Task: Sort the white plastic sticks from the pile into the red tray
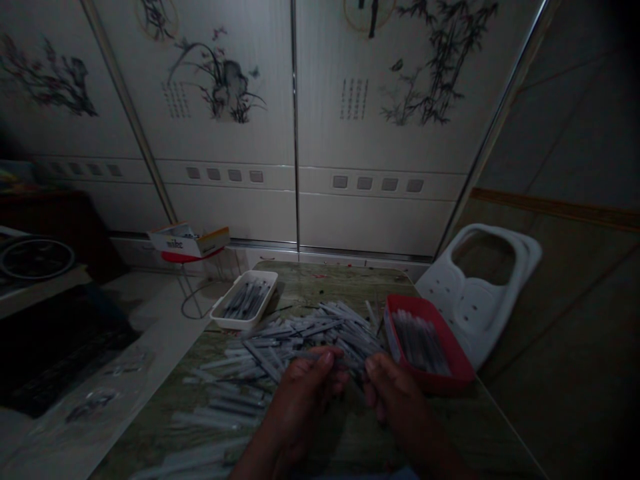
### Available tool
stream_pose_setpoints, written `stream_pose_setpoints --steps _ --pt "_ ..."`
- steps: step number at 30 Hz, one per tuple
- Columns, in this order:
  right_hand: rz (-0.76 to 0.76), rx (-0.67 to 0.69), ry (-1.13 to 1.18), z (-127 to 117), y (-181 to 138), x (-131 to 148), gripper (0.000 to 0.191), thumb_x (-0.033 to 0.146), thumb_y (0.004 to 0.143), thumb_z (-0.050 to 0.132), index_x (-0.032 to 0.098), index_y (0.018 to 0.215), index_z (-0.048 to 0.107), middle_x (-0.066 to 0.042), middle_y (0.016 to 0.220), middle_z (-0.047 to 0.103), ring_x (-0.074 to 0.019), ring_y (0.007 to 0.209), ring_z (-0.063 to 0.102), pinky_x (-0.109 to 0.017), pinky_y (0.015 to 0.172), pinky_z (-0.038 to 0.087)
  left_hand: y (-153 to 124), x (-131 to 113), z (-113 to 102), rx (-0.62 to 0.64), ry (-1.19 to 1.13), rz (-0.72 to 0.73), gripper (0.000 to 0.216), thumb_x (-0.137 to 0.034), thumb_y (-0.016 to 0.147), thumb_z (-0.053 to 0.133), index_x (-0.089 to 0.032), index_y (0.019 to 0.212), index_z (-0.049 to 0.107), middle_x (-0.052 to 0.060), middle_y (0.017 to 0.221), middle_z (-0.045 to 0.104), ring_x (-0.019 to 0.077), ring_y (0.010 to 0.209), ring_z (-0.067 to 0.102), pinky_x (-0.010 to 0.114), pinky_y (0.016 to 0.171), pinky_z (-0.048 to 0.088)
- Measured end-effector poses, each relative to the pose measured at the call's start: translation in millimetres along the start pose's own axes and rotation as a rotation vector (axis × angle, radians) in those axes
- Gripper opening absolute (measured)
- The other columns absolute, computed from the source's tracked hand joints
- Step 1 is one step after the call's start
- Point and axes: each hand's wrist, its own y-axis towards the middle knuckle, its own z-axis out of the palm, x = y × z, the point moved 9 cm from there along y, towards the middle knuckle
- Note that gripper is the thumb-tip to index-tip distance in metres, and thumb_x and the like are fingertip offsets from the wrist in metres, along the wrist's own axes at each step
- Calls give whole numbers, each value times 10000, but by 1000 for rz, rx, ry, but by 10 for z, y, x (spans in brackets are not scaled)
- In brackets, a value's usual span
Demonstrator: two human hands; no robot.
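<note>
My left hand [310,383] and my right hand [387,383] are close together over the front of a pile of slim, grey, translucent pen-like sticks [310,327]. Thumb and fingers of both hands are pinched together. Between them runs a thin dark pen-like stick [353,365], blurred and partly covered by the fingers. To the right of my right hand is a red box [457,340], with upright-leaning pen-like sticks [420,340] inside. Left of the pile stretch loose rows of paler sticks [220,417].
A white tray [274,283] with dark-tipped sticks stands at the table's back left. Behind the red box is a white plastic chair [485,300]. A small carton [185,243] rests on a red stool [193,257]. Sliding panels [370,220] close off the far side.
</note>
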Motion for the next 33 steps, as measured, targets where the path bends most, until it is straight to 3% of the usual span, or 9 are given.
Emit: stream_pose_setpoints --steps 4,8,13,17,21,25,28,31,33 --pt "108 -16 124 -16 0 -112 530 729 860 596 217 738 537 64 581 450 -88 493 350 -208 457 232 -21 -32 74 97 60 42 309 -356 857 781 -136 1072 755 101 815 768 148 714 661 233 696 462" --pt "138 -18 217 -19 -1 -154 496 685 859 640 208 760 545 77 568 438 -70 475 328 -197 445 198 -21 -32 90 96 96 48 347 -388 841 791 -131 1072 760 104 815 764 165 727 661 253 709 463" --pt "79 -32 48 -13 9 -92 529 704 923 526 196 784 578 38 616 568 -80 481 452 -207 454 285 -15 0 83 43 38 21 367 -421 825 800 -142 1057 744 66 734 730 142 663 618 249 685 449" --pt "31 -9 13 10 34 -46 488 667 894 600 195 771 589 34 632 596 -83 484 473 -215 464 324 -8 -4 75 41 110 19 386 -437 850 771 -149 1103 728 68 791 734 144 684 614 260 705 450" --pt "-6 -190 101 -237 67 -64 409 603 875 666 203 820 596 40 646 600 -81 486 460 -206 455 317 27 -80 -34 -19 223 88 412 -485 841 759 -174 1109 718 85 1005 750 156 725 618 261 677 436" --pt "-50 -328 207 -470 67 -85 309 508 879 705 215 906 610 41 710 616 -94 556 496 -207 491 356 23 -275 -146 -118 572 288 284 -405 853 740 -203 1051 748 78 978 741 227 872 633 298 775 443" --pt "-65 -387 228 -564 48 -72 290 501 894 693 222 909 612 46 716 608 -104 579 496 -218 519 385 -21 -364 -42 -101 1017 450 151 -223 835 680 -237 962 761 83 999 720 286 1019 584 357 883 405" --pt "-71 -437 203 -618 20 -47 304 518 898 680 223 869 610 46 695 594 -112 573 485 -228 520 389 -22 -243 112 3 1464 470 230 -119 797 612 -249 939 737 77 1000 688 292 1029 536 389 893 367" --pt "-79 -449 193 -633 10 -36 309 525 903 670 225 859 609 46 693 587 -115 574 478 -233 521 388 -13 -165 154 30 1644 454 190 -130 817 593 -241 905 720 85 1008 666 286 1013 524 393 874 359"
